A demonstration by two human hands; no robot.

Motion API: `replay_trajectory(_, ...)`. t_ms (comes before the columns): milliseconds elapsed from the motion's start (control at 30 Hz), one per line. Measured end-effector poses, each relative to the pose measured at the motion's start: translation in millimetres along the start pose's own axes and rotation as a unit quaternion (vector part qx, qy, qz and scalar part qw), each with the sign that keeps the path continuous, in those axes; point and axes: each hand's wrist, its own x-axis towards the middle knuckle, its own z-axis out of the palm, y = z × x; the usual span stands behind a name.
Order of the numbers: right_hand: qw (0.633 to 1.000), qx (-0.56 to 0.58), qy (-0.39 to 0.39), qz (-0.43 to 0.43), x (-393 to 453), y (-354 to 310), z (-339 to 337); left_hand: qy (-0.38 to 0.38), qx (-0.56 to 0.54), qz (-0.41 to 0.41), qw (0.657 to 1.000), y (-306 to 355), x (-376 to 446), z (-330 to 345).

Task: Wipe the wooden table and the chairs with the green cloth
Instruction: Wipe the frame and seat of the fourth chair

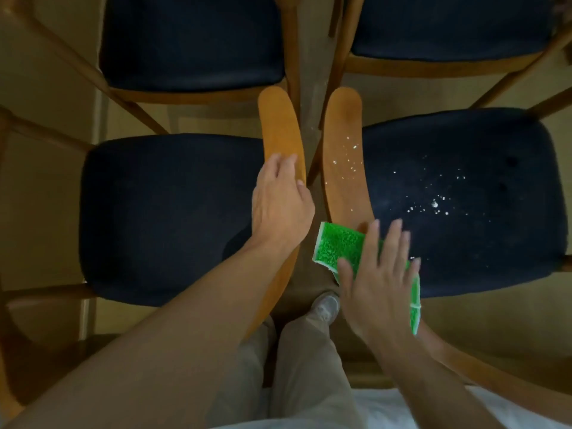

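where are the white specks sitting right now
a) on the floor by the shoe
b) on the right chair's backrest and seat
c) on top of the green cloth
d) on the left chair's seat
b: the white specks lie scattered on the right chair's dark seat and its wooden backrest, just ahead of the green cloth under the right hand.

Floor [55,88] carries four chairs [173,218], seemingly.

Crumbs [435,205] on right chair seat [464,196]
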Motion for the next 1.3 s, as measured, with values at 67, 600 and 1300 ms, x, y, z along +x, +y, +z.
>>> replay_trajectory(67,0.999,-0.023,-0.024,-0.024,-3.6,0.1,13.5,-0.024,0.044,0.015,0.999,-3.0,14.8,11.2)
replay_trajectory(600,0.991,0.048,0.089,-0.091,223.3,-65.8,-35.0,0.002,0.185,0.082,0.979,-21.1,19.0,40.9)
replay_trajectory(1300,0.994,0.062,0.077,-0.043,167.9,-68.7,-24.4,-0.012,0.2,0.063,0.978,-14.3,19.8,37.4)
